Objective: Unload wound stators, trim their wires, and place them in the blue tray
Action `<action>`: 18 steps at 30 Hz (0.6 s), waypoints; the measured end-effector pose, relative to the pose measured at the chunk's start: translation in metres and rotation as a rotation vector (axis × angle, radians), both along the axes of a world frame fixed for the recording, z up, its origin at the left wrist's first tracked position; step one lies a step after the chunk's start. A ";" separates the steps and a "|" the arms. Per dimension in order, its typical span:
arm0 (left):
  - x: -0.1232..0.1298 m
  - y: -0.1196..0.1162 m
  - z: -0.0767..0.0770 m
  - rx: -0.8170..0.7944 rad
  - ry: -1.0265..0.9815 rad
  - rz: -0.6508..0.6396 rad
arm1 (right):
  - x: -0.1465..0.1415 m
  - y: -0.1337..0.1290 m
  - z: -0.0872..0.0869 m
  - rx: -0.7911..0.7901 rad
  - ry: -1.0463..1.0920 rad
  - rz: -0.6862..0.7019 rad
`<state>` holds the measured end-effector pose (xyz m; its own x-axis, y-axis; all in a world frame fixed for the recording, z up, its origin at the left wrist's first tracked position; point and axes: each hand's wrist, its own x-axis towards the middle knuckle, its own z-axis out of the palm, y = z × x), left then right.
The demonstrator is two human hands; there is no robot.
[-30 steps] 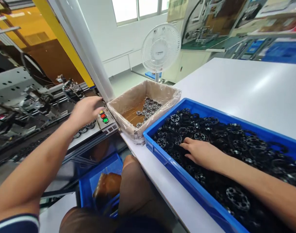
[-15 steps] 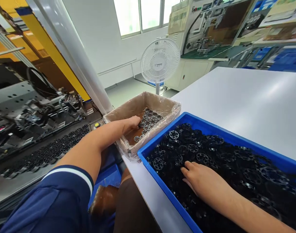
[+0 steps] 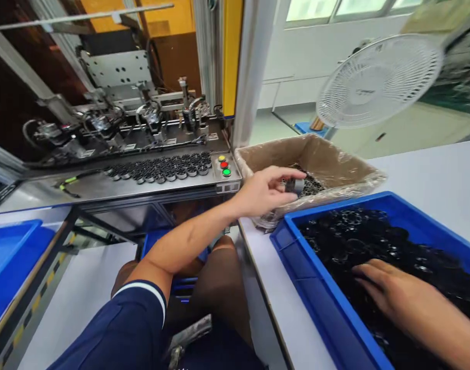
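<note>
My left hand (image 3: 264,191) is above the near edge of the plastic-lined box (image 3: 337,154), pinching a short grey ring-shaped part (image 3: 295,186) between thumb and fingers. Behind it, several round openwork metal parts (image 3: 314,186) lie on the bottom of the box. My right hand (image 3: 389,285) reaches into the blue bin (image 3: 315,257), its fingertips down among a heap of black ring-shaped parts (image 3: 350,246). That hand is blurred, and whether its fingers hold a part is hidden.
On the left is a machine with several metal fixtures (image 3: 150,115). Rows of black rings (image 3: 169,167) lie on its front ledge, beside yellow, red and green buttons (image 3: 224,165). A white fan (image 3: 377,87) stands behind the box. Another blue tray (image 3: 11,257) is at far left.
The view has swung left toward the machine. My left hand has come up from the bottom of the lined box with a ring-shaped part in it. My right hand remains in the blue bin.
</note>
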<state>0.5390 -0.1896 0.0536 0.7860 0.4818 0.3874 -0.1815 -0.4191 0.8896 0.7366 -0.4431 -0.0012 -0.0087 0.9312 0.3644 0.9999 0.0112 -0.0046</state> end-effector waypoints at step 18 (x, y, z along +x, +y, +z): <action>-0.069 -0.143 -0.038 -0.793 -0.096 -0.312 | -0.127 -0.022 0.054 0.399 0.535 0.304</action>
<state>0.4696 -0.3326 0.0151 0.9087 0.4056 0.0990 -0.2745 0.4016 0.8737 0.6095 -0.4651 0.0532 0.0283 0.7118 0.7019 0.8144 0.3907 -0.4291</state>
